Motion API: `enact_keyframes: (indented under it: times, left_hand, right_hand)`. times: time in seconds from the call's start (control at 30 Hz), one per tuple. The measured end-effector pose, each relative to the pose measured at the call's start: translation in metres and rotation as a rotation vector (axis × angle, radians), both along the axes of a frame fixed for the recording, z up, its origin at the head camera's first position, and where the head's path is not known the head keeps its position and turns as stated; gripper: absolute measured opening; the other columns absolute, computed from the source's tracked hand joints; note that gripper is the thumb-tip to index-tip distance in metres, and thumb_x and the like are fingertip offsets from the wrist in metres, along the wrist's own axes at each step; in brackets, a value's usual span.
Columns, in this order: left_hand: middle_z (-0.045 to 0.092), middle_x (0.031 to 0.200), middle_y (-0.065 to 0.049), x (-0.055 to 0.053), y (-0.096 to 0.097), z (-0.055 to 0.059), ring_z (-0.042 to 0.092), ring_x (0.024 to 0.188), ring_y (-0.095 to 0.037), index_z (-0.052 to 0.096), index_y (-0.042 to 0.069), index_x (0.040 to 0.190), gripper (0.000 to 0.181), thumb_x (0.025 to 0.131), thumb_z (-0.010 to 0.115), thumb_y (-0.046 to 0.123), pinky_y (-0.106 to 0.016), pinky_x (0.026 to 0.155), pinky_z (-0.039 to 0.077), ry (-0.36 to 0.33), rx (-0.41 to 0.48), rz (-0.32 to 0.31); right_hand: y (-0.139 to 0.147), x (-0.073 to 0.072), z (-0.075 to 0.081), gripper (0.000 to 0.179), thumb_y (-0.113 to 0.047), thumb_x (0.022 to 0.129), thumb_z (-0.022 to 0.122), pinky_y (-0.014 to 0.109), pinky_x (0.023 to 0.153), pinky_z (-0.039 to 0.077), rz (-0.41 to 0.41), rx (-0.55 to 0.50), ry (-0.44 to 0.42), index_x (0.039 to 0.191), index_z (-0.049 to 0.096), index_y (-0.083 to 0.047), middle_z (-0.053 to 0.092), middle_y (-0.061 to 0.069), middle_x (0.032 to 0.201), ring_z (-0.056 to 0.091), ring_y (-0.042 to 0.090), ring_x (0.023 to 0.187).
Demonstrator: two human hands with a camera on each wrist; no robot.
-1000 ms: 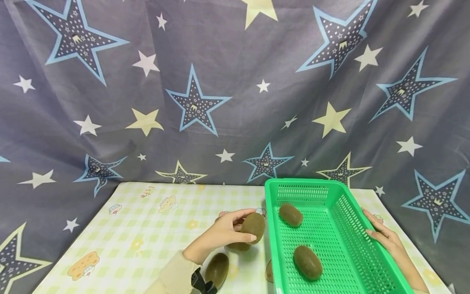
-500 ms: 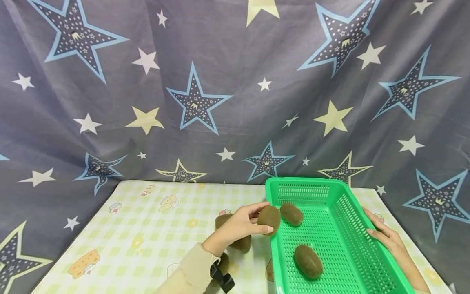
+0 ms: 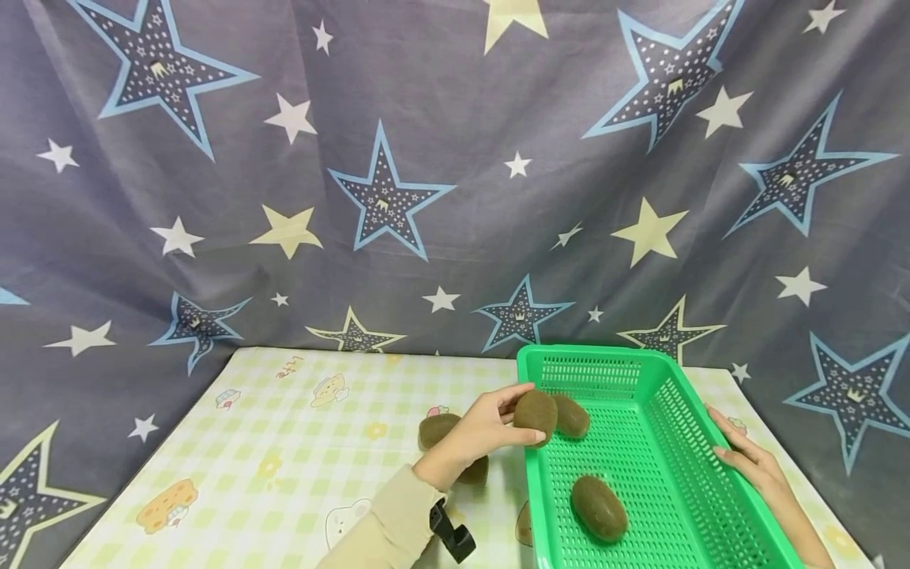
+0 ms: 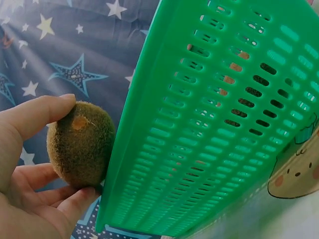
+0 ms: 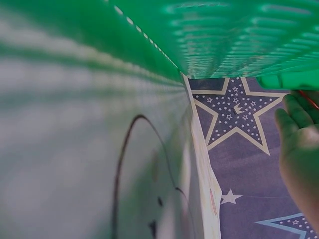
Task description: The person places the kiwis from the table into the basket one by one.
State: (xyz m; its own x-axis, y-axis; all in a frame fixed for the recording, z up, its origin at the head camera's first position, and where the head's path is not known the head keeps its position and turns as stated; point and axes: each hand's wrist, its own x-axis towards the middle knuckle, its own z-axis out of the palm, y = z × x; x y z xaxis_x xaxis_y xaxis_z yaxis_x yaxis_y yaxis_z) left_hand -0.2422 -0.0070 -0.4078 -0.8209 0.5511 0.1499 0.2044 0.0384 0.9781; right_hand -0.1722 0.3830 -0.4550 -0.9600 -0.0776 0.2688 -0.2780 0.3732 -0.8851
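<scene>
A brown fuzzy kiwi (image 3: 535,417) is pinched between the thumb and fingers of my left hand (image 3: 486,427), at the left rim of the green plastic basket (image 3: 657,466). The left wrist view has this kiwi (image 4: 82,149) close beside the basket's perforated wall (image 4: 174,124). Inside the basket lie a far kiwi (image 3: 573,416), partly covered by the held one, and a nearer kiwi (image 3: 599,508). My right hand (image 3: 753,466) rests against the basket's outer right side with fingers extended; the right wrist view shows that hand (image 5: 301,149) at the right edge.
Left of the basket, partly behind my left forearm, lie a kiwi (image 3: 436,429) and another kiwi (image 3: 475,472). A light checked cloth with cartoon prints covers the table (image 3: 298,442). A dark star-patterned curtain (image 3: 455,103) hangs behind it.
My left hand has carried the kiwi rightward from above the table to the basket's left rim. My right hand stays at the basket's right side.
</scene>
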Motion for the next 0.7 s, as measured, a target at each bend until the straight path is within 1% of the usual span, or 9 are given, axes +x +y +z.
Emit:
enact_keyframes:
  times: [0.17,0.27,0.33,0.43,0.57,0.63,0.7]
  left_hand:
    - [0.047,0.139,-0.015,0.0,0.006,0.0,0.054,0.119,-0.025,0.041,0.002,0.141,0.067,0.081,0.072,0.008,-0.03,0.097,0.045,-0.008,0.019,-0.011]
    - [0.047,0.14,-0.015,-0.001,0.008,0.0,0.054,0.119,-0.025,0.042,0.001,0.14,0.066,0.081,0.071,0.007,-0.031,0.097,0.045,-0.012,0.017,-0.006]
    - [0.047,0.14,-0.015,-0.001,0.009,-0.001,0.052,0.121,-0.026,0.043,0.001,0.14,0.065,0.082,0.071,0.007,-0.033,0.099,0.044,-0.019,0.008,-0.001]
    - [0.046,0.141,-0.014,0.0,0.008,0.001,0.046,0.127,-0.029,0.044,0.001,0.139,0.063,0.083,0.071,0.01,-0.035,0.104,0.039,-0.012,-0.019,0.007]
    - [0.046,0.142,-0.013,0.001,0.004,0.002,0.041,0.131,-0.029,0.044,0.002,0.139,0.061,0.084,0.07,0.01,-0.036,0.108,0.034,0.015,-0.028,-0.011]
    - [0.045,0.142,-0.014,0.0,0.001,0.002,0.042,0.131,-0.028,0.044,0.001,0.139,0.061,0.085,0.07,0.009,-0.036,0.108,0.034,0.027,-0.02,-0.025]
    - [0.045,0.142,-0.014,0.0,-0.004,0.0,0.042,0.131,-0.028,0.043,0.001,0.139,0.061,0.085,0.07,0.009,-0.037,0.108,0.033,0.035,-0.02,-0.035]
  right_hand:
    - [-0.001,0.0,0.0,0.054,-0.015,0.102,0.039,0.05,0.107,-0.021,-0.005,0.001,0.003,0.151,0.018,-0.008,0.022,-0.031,0.145,0.012,-0.022,0.125]
    - [-0.002,0.0,-0.002,0.053,-0.012,0.102,0.04,0.045,0.108,-0.02,-0.004,-0.005,0.029,0.15,0.019,-0.005,0.024,-0.031,0.145,0.014,-0.022,0.124]
    - [-0.002,0.0,-0.004,0.052,-0.009,0.101,0.04,0.035,0.111,-0.017,-0.003,0.0,0.055,0.149,0.02,-0.003,0.025,-0.03,0.145,0.015,-0.022,0.124]
    - [-0.001,0.0,-0.006,0.052,-0.004,0.1,0.04,0.02,0.11,-0.013,0.008,0.021,0.105,0.148,0.022,-0.001,0.027,-0.031,0.144,0.018,-0.022,0.125]
    - [0.0,-0.002,-0.006,0.052,-0.001,0.099,0.04,0.013,0.108,-0.011,0.009,0.058,0.146,0.148,0.023,-0.001,0.029,-0.035,0.141,0.019,-0.022,0.125]
    - [0.0,-0.002,-0.005,0.052,-0.002,0.099,0.04,0.011,0.107,-0.009,0.001,0.058,0.134,0.148,0.022,-0.002,0.028,-0.034,0.142,0.019,-0.022,0.125]
    - [0.0,-0.002,-0.004,0.052,-0.006,0.1,0.04,0.005,0.104,-0.003,-0.017,0.068,0.104,0.149,0.022,-0.004,0.027,-0.033,0.143,0.017,-0.022,0.125]
